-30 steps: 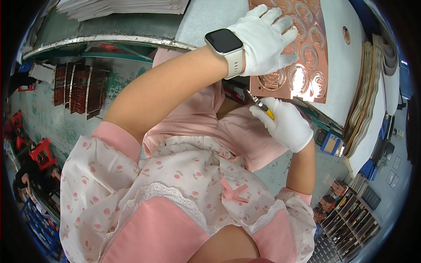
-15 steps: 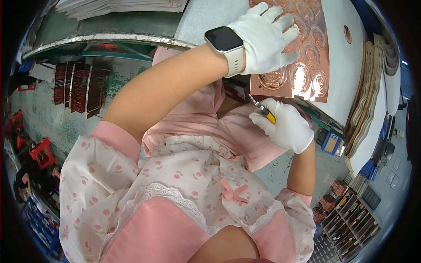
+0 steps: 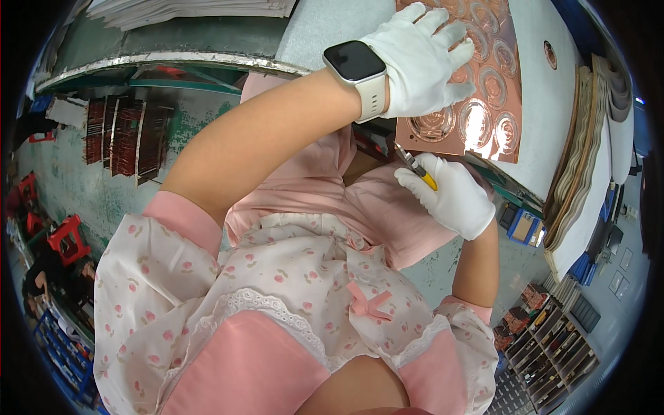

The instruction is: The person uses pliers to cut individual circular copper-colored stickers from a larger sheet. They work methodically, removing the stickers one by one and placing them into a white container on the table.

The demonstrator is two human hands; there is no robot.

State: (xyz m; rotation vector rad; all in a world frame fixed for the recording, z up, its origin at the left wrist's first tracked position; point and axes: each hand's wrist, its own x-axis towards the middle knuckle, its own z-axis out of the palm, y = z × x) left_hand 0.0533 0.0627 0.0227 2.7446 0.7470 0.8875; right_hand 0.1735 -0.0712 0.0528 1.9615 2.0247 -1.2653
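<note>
My left hand (image 3: pixel 422 66), in a white glove, lies flat with fingers spread on a shiny copper sheet (image 3: pixel 434 144). The sheet carries several round embossed patterns and reflects bright light near its front edge. My right hand (image 3: pixel 456 197), also gloved in white, is closed around a craft knife (image 3: pixel 422 171) with a yellow and black handle. Its slim pointed tip aims up and left, close to the sheet's front left corner; I cannot tell if it touches. A watch (image 3: pixel 355 62) with a pale strap is on my left wrist.
Under the sheet is a pale worktable (image 3: pixel 539 138), with a small round copper piece (image 3: pixel 550 54) at the right. Layered boards (image 3: pixel 577 159) stand along its right side. Paper stacks (image 3: pixel 187 8) lie far left. A red stool (image 3: pixel 68 240) and a slotted shelf (image 3: pixel 553 353) stand on the floor.
The copper sheet and my left hand have shifted very slightly to the right. My right hand and the knife have moved only a little, with the tip slightly higher.
</note>
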